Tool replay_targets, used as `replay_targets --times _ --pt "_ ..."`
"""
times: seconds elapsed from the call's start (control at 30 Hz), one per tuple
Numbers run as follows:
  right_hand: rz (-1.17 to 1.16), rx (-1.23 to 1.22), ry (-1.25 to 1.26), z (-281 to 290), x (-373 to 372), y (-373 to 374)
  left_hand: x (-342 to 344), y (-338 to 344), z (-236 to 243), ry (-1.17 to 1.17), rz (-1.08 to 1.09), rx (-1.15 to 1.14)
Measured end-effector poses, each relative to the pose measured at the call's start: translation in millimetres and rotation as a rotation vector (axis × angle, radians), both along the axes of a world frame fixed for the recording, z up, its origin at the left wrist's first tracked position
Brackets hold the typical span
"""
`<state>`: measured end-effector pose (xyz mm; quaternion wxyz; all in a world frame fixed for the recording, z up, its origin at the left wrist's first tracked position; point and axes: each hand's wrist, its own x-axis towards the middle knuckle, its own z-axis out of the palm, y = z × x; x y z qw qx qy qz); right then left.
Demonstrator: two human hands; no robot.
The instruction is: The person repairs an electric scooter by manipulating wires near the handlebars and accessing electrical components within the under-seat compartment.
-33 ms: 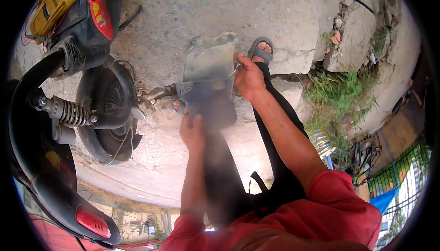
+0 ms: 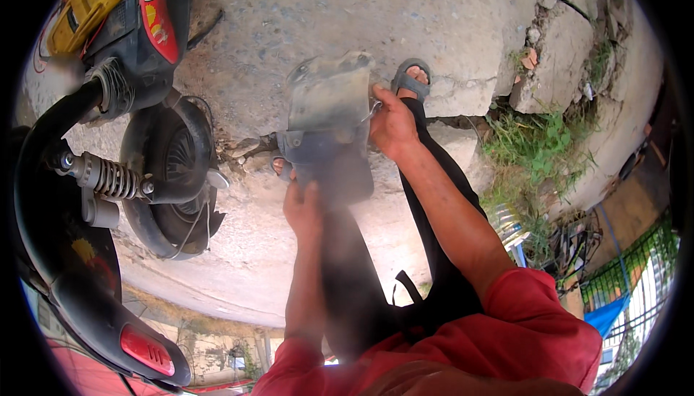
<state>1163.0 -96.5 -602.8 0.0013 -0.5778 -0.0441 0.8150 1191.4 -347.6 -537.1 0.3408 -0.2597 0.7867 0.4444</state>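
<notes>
Concrete ground (image 2: pixel 434 20), cracked and rough, fills the top half of the view; grass (image 2: pixel 535 150) pushes out of the break at 3 o'clock.

Scooter rear end (image 2: pixel 108 179) takes the whole 9 o'clock side: black seat edge, coil shock absorber (image 2: pixel 108 177), round black engine cover (image 2: pixel 170 172), red tail light (image 2: pixel 144 349) down at 7 o'clock.

Mudguard panel (image 2: pixel 329 125) sits dead centre, held up off the ground in front of the person's legs. Dusty grey-black moulded plastic, curved, with a bolt hole at one corner. Judgement: light, fairly stiff but will flex and could crack at the mounting holes; dust makes it a bit slippery. Best held by the thick edges, not the thin flap.

Right hand (image 2: pixel 394 128) is at the panel's 3 o'clock edge, fingers closed round the rim; a thin metal piece, maybe a small tool or clip, shows at its fingertips, too small to tell.

Left hand (image 2: pixel 303 208) is at the panel's 6 o'clock end, touching its lower edge from below. The view is blurred there, so I cannot tell whether those fingers are clamped or just bracing.

Sandalled foot (image 2: pixel 412 78) at 12 o'clock, just beyond the right hand; the other foot peeks out under the panel at its 8 o'clock.
</notes>
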Motion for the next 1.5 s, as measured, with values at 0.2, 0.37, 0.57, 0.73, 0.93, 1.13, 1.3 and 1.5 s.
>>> replay_targets --times 0.2,0.37,0.57,0.73,0.93,1.13,1.3,1.5 --pt "0.033 -0.003 -0.147 6.6 0.1 2.1 2.8 -16.7 -9.2 0.042 0.073 0.075" --pt "0.025 0.142 -0.194 -3.8 27.6 29.6 -22.9 -28.4 -27.3 -0.051 0.299 0.185" --pt "0.017 0.181 -0.225 2.6 28.6 32.1 -6.4 -84.6 -124.5 -0.111 0.417 0.245" --pt "0.056 0.148 -0.222 3.2 28.7 24.2 12.7 -109.1 -195.0 -0.136 0.508 0.283" --pt "0.081 0.116 -0.21 3.2 28.5 12.9 9.2 -118.4 -246.0 -0.146 0.655 0.282" --pt "0.097 0.09 -0.238 -2.0 34.2 9.3 -16.4 -92.5 -231.7 -0.223 0.189 -0.396" --pt "0.123 0.051 -0.209 -4.0 33.5 5.0 -42.9 -81.3 -236.1 0.252 -0.146 -0.438" --pt "0.173 0.02 -0.167 -5.9 43.9 6.2 -145.1 33.9 -252.7 0.287 -0.363 -0.338"
